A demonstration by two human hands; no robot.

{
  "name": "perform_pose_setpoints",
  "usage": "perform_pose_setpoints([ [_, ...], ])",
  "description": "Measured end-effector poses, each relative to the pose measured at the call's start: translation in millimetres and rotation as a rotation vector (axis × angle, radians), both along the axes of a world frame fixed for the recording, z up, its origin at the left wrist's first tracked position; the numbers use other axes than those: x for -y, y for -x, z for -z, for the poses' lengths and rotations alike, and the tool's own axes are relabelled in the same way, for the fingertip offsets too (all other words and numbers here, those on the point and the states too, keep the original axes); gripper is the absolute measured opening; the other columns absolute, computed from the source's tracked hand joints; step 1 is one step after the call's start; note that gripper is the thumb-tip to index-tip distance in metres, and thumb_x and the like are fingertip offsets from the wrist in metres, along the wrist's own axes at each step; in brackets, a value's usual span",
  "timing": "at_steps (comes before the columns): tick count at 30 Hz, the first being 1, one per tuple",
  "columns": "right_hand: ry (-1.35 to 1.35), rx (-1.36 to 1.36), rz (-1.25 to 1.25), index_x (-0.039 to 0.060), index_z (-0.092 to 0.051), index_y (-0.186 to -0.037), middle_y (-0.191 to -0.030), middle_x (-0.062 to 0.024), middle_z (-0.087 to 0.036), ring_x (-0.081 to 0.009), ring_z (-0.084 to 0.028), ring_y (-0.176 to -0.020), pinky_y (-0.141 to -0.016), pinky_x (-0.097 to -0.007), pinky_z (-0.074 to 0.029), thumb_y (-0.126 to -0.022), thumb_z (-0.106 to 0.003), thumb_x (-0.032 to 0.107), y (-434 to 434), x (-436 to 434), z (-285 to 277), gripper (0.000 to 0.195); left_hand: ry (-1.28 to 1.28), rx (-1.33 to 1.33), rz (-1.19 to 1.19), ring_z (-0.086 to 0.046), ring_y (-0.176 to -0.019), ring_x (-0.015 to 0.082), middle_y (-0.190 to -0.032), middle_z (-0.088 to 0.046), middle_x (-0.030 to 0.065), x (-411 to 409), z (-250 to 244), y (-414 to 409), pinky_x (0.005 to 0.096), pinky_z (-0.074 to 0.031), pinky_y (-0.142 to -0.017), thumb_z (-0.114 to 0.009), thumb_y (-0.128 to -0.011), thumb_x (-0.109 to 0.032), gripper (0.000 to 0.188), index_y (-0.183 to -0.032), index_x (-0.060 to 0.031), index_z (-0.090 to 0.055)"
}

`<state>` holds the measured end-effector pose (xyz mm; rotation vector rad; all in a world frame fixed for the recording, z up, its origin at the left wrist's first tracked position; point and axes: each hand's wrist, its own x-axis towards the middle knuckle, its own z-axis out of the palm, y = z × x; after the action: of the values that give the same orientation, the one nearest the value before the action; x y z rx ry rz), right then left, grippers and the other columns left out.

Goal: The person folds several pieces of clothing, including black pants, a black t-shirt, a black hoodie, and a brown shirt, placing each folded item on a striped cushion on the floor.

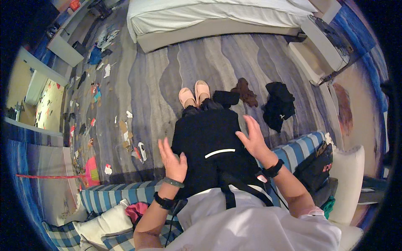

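Across my lap lies black cloth [205,131] with a short white strip; whether it is worn or laid there I cannot tell. My left hand [172,164] hovers at its left edge with fingers spread, holding nothing. At the right edge my right hand [255,139] is raised, palm inward, also holding nothing. Both wrists carry black bands, and a dark bangle [173,182] circles the left one. Pink slippers [194,93] are on my feet. Just beyond my knees a small black item [226,98] rests on the carpet, beside a crumpled brown cloth [246,92] and a black garment [279,105].
I sit on a blue-striped sofa [117,197] with cushions [105,223] and a black bag [314,166]. Scraps [125,135] litter the carpet at left, near a pink broom [91,172]. A bed [220,29] stands ahead, a white cabinet [326,47] at far right.
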<state>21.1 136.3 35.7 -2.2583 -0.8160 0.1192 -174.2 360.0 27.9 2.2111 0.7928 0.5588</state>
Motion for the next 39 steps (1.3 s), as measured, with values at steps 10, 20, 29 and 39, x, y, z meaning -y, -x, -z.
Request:
perform_pose_setpoints([
  [10, 0.188, 0.064, 0.077, 0.0039, -0.047, -0.128, -0.133, -0.0216, -0.045, -0.0383, -0.041, -0.125, -0.102, -0.0476, -0.035, -0.084, -0.060, 0.037, -3.1, -49.1, 29.6, 0.057, 0.284, -0.329, 0.161, -0.027, -0.136, 0.0366, -0.147, -0.030, 0.0214, -17.8, 63.8, -18.1, 0.0475, -0.023, -0.110, -0.039, -0.097, -0.036, 0.056, -0.143, -0.0048, -0.030],
  [20, 0.176, -0.138, -0.022, 0.0068, -0.037, -0.135, -0.109, -0.0212, -0.051, -0.0373, -0.059, -0.090, -0.075, -0.0447, -0.051, -0.073, -0.073, 0.024, 38.1, -13.5, 9.7, 0.074, 0.792, -0.026, -0.043, -0.056, -0.100, 0.0296, -0.123, -0.052, 0.0182, 1.6, 19.1, 0.5, 0.0403, -0.050, -0.088, -0.066, -0.083, -0.017, 0.055, -0.132, -0.0071, -0.043],
  [29, -0.485, -0.564, 0.020, 0.0037, -0.034, -0.137, -0.129, -0.0219, -0.049, -0.0321, -0.051, -0.116, -0.098, -0.0367, -0.042, -0.079, -0.067, 0.026, 40.0, 51.1, 17.8, 0.070, 1.199, -0.140, 0.273, -0.046, -0.122, 0.0300, -0.132, -0.050, 0.0112, 0.8, -48.6, -35.6, 0.0441, -0.036, -0.104, -0.062, -0.088, -0.029, 0.048, -0.128, -0.0068, -0.051],
  [39, -0.242, -0.084, 0.284, 0.0062, -0.042, -0.136, -0.137, -0.0152, -0.046, -0.0251, -0.044, -0.127, -0.107, -0.0360, -0.034, -0.081, -0.069, 0.017, 46.1, 346.3, -151.2, 0.061, 0.243, 0.020, 1.271, -0.049, -0.109, 0.0247, -0.126, -0.042, 0.0136, 241.8, -96.8, -101.2, 0.0348, -0.047, -0.090, -0.056, -0.081, 0.004, 0.058, -0.134, -0.0045, -0.033],
])
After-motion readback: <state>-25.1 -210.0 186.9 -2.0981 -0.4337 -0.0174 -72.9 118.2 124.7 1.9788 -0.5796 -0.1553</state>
